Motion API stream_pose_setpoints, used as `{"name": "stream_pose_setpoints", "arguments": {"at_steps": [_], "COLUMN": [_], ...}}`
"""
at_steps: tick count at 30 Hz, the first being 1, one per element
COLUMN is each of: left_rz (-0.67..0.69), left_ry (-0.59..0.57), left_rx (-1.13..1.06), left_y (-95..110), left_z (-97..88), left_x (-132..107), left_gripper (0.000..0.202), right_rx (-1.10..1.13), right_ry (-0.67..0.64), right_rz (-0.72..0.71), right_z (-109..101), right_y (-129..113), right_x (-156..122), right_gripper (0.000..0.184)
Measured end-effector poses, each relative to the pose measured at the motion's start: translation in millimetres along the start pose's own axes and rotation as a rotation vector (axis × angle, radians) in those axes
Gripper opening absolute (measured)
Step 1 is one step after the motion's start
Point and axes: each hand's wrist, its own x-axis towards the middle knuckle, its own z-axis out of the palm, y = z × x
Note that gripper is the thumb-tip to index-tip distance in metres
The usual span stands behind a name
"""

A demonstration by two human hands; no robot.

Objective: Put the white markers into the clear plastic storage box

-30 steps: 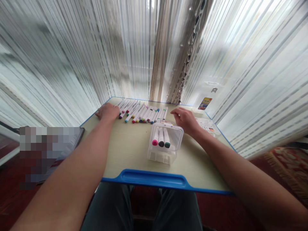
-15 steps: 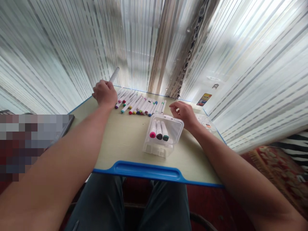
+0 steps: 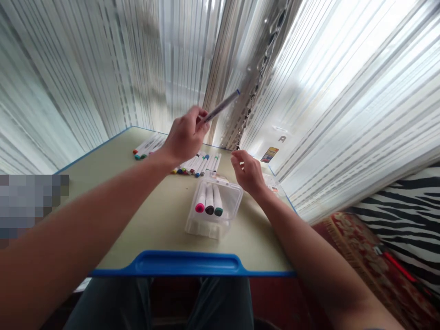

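Note:
A slim white marker (image 3: 222, 105) with a blue end sticks up and rightward from my left hand (image 3: 187, 135), which grips it above the far part of the table. Beneath and behind that hand lies a row of white markers (image 3: 147, 145) with coloured caps, partly hidden by it. My right hand (image 3: 249, 172) hovers with fingers bent and apart, holding nothing, just beyond the right side of a clear plastic box (image 3: 195, 227). Three thick markers (image 3: 209, 199) with pink, black and green caps lean side by side in this box.
The pale tabletop (image 3: 154, 220) has a blue edge with a moulded blue pen tray (image 3: 187, 263) at the front. A clear plastic piece (image 3: 273, 183) lies behind my right wrist. Striped curtains (image 3: 165, 68) hang along the far side. Zebra-patterned fabric (image 3: 405, 224) is at the right.
My left hand has moved right with the marker, from the left end of the row to above its middle. My right hand stays beside the box. The view has shifted slightly.

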Motion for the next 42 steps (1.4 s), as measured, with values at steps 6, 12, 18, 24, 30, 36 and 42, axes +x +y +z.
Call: {"name": "stream_pose_setpoints", "arguments": {"at_steps": [6, 12, 18, 24, 30, 36, 42], "left_rz": [0.012, 0.016, -0.034, -0.060, -0.056, -0.130, -0.173], "left_ry": [-0.291, -0.393, -0.424, -0.378, -0.272, -0.195, -0.145], "left_rx": [-0.093, -0.190, -0.391, -0.466, -0.488, -0.690, -0.718], "left_y": [-8, -11, -9, -9, -13, -11, -4], "left_z": [1.7, -0.8, -2.0, -3.4, -3.6, -3.2, -4.5], "left_x": [-26, -33, -37, -36, -36, -34, -35], "left_gripper": [0.034, 0.036, 0.034, 0.033, 0.031, 0.024, 0.022], "right_rx": [0.274, 0.369, 0.267, 0.282, 0.409, 0.478, 0.573], "right_ry": [0.109, 0.193, 0.199, 0.302, 0.345, 0.359, 0.370], "right_rz": [0.040, 0.077, 0.048, 0.020, -0.031, 0.041, 0.095], "right_z": [-2, -4, -6, -4, -2, -4, -5], "right_y": [-7, -5, -3, -6, -11, -15, -19], "right_x": [-2, -4, -7, -7, -5, -4, -4], "right_gripper": [0.029, 0.044, 0.040, 0.029, 0.020, 0.021, 0.023]}}
